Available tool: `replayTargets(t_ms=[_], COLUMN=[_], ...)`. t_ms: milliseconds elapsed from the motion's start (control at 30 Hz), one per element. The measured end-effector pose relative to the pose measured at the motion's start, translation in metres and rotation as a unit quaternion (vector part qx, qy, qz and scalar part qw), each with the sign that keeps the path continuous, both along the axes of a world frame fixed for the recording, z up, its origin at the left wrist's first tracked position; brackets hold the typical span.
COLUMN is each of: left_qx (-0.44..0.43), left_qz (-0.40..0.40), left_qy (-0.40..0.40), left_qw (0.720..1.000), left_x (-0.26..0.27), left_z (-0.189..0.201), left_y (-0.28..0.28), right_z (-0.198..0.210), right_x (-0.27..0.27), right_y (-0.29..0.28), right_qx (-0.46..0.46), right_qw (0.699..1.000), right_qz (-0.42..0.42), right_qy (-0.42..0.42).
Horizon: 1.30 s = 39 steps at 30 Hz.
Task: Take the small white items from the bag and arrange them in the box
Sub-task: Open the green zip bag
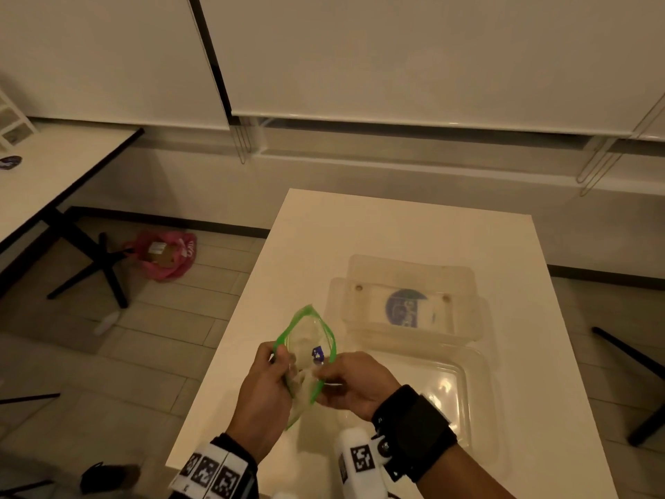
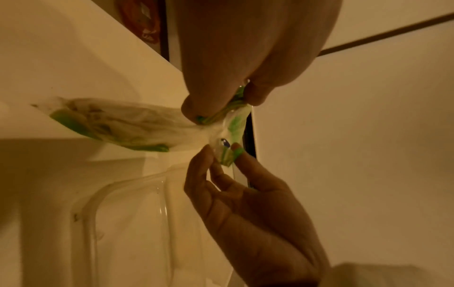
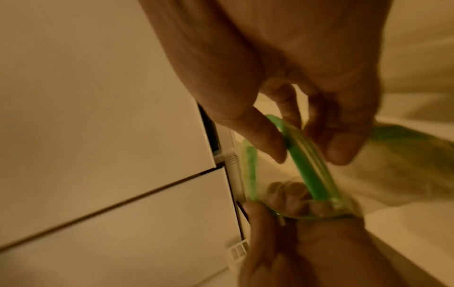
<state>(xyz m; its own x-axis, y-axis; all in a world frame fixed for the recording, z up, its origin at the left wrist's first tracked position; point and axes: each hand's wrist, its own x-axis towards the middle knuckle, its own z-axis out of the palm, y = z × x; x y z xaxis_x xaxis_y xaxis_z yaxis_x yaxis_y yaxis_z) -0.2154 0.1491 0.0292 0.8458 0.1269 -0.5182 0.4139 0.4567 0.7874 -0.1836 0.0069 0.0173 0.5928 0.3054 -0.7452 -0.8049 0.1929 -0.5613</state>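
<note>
I note the clear plastic zip bag [image 1: 306, 349] has bright green edging and a small blue mark. Clear plastic box [image 1: 410, 300]: blue and white round label. White square table [image 1: 396, 228]. Black-and-white checker tags on both wristbands. Pink crumpled bag [image 1: 163, 253] on grey floor tiles.

The bag [image 1: 310, 349] is thin, clear, crinkled plastic with a green zip strip. The box [image 1: 471, 401] is clear glossy plastic. The table [image 1: 360, 225] is smooth, matt white.
</note>
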Motion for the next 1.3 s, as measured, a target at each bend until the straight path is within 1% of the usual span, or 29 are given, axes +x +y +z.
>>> replayTargets(t_ms=[67, 133, 167, 200, 300, 367, 500, 600, 667, 700, 800, 867, 900, 967, 1000, 1033, 1067, 1100, 1133, 1167, 1200, 1233, 1267, 1300], left_qx=[0.014, 0.047, 0.057, 0.043, -0.048, -0.081, -0.078, -0.085, -0.102, -0.117, -0.174, -0.169, -0.158, -0.101, -0.044, 0.038, 0.134, 0.233, 0.327, 0.405, 0.474, 0.524, 0.551, 0.544], left_qz=[-0.013, -0.011, -0.001, 0.008, 0.038, 0.041, 0.031, 0.006, -0.001, 0.007, 0.051, 0.048, 0.04, 0.022, 0.006, -0.013, -0.035, -0.052, -0.064, -0.071, -0.077, -0.084, -0.088, -0.09], left_qy=[-0.011, -0.01, -0.004, 0.001, 0.019, 0.041, 0.076, 0.074, 0.075, 0.076, 0.083, 0.082, 0.076, 0.054, 0.036, 0.02, 0.007, -0.007, -0.018, -0.023, -0.024, -0.025, -0.013, 0.001], left_qw=[1.0, 0.999, 0.998, 0.999, 0.998, 0.995, 0.994, 0.994, 0.992, 0.99, 0.98, 0.981, 0.984, 0.993, 0.998, 0.999, 0.99, 0.971, 0.943, 0.911, 0.877, 0.847, 0.83, 0.834], left_x=[-0.003, -0.004, -0.004, -0.004, -0.003, -0.002, 0.001, 0.004, 0.007, 0.009, 0.015, 0.015, 0.015, 0.011, 0.01, 0.007, 0.006, 0.005, 0.006, 0.006, 0.007, 0.007, 0.008, 0.008], left_z=[-0.001, -0.004, -0.005, -0.004, -0.003, -0.006, -0.018, -0.015, -0.008, -0.007, -0.012, -0.012, -0.01, -0.005, -0.004, -0.002, -0.003, -0.004, -0.009, -0.01, -0.017, -0.022, -0.029, -0.032], left_y=[-0.002, 0.0, 0.002, 0.003, 0.007, 0.01, 0.016, 0.013, 0.013, 0.015, 0.029, 0.031, 0.028, 0.017, 0.013, 0.01, 0.008, 0.007, 0.008, 0.008, 0.01, 0.012, 0.015, 0.018], right_z=[0.001, 0.0, -0.001, -0.001, -0.005, -0.011, -0.016, -0.017, -0.017, -0.016, -0.017, -0.02, -0.02, -0.022, -0.023, -0.024, -0.026, -0.027, -0.029, -0.035, -0.04, -0.043, -0.045, -0.045], right_x=[-0.004, -0.006, -0.006, -0.007, -0.007, -0.007, -0.007, -0.007, -0.007, -0.007, 0.001, 0.005, 0.006, 0.005, 0.003, 0.002, 0.001, 0.001, 0.001, 0.001, 0.001, 0.002, 0.001, 0.002], right_y=[0.001, 0.0, 0.0, 0.0, -0.001, -0.001, 0.005, 0.006, 0.005, 0.003, -0.006, -0.009, -0.007, 0.0, 0.004, 0.007, 0.009, 0.011, 0.011, 0.01, 0.01, 0.009, 0.008, 0.007], right_qx=[-0.052, -0.07, -0.06, -0.039, 0.048, 0.082, 0.084, 0.064, 0.073, 0.096, 0.21, 0.234, 0.23, 0.178, 0.135, 0.067, -0.018, -0.119, -0.215, -0.295, -0.348, -0.376, -0.392, -0.399], right_qw=[0.997, 0.996, 0.997, 0.998, 0.997, 0.992, 0.987, 0.99, 0.989, 0.985, 0.952, 0.945, 0.949, 0.967, 0.975, 0.984, 0.988, 0.98, 0.956, 0.922, 0.895, 0.881, 0.871, 0.865], right_qz=[0.042, 0.037, 0.019, -0.005, -0.062, -0.091, -0.137, -0.129, -0.126, -0.141, -0.216, -0.224, -0.212, -0.18, -0.172, -0.153, -0.116, -0.067, -0.016, 0.031, 0.059, 0.067, 0.074, 0.083], right_qy=[-0.022, -0.041, -0.047, -0.05, -0.027, -0.012, -0.009, -0.009, -0.001, 0.01, 0.052, 0.051, 0.036, -0.016, -0.034, -0.058, -0.096, -0.148, -0.201, -0.247, -0.272, -0.28, -0.287, -0.292])
